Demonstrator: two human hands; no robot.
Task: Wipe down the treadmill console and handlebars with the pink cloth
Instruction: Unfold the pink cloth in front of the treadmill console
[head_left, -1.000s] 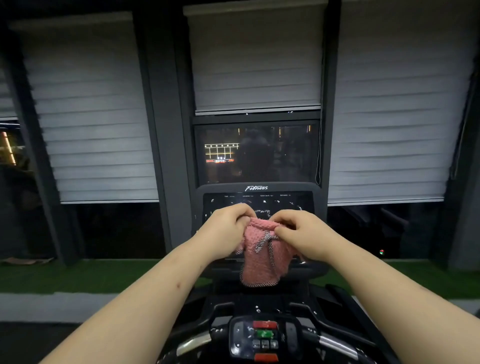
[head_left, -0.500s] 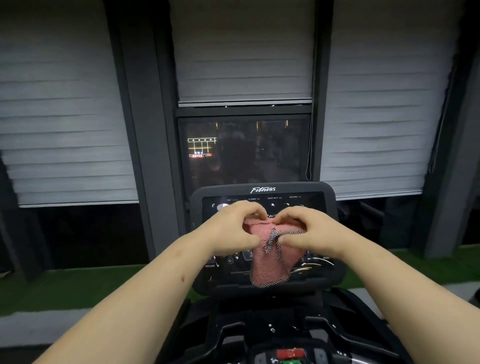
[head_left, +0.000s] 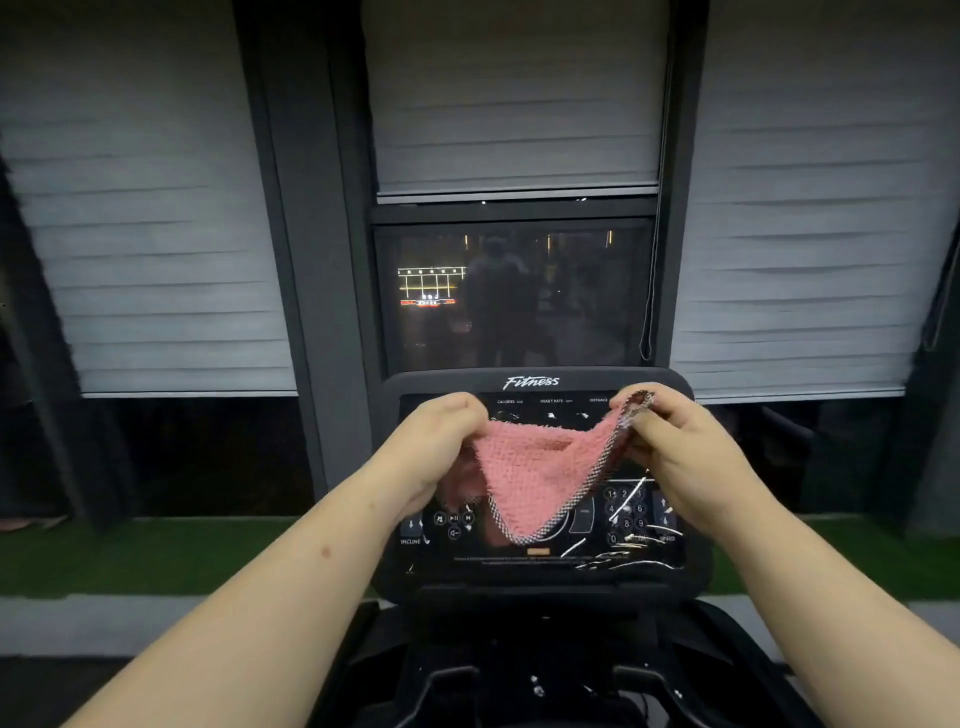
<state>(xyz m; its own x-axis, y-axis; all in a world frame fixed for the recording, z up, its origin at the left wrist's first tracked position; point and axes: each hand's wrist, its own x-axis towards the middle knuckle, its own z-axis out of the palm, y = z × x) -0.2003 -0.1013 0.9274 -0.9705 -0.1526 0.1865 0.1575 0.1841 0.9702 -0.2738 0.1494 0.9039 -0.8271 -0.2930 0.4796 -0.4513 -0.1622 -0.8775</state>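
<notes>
My left hand (head_left: 434, 449) and right hand (head_left: 675, 447) pinch the pink cloth (head_left: 540, 475) with curled fingers, spreading it before the treadmill console (head_left: 535, 564).

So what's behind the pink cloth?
The treadmill console. Its number keypad and incline buttons show beside the pink cloth; the panel's middle is hidden.
</notes>
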